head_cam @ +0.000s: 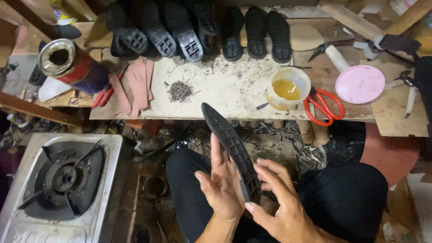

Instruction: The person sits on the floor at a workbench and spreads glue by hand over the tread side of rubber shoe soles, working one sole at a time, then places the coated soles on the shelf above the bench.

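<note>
A long black rubber shoe sole stands on edge between my two hands, its toe pointing away toward the workbench. My left hand presses flat against its left side, fingers straight. My right hand curls round its heel end from the right, fingertips touching the tread. Both hands hover over my lap, which is covered by dark trousers.
A low workbench ahead carries a row of black soles, a pile of small nails, a cup of yellow glue, red scissors, a pink lid, a tin can. A gas stove sits at left.
</note>
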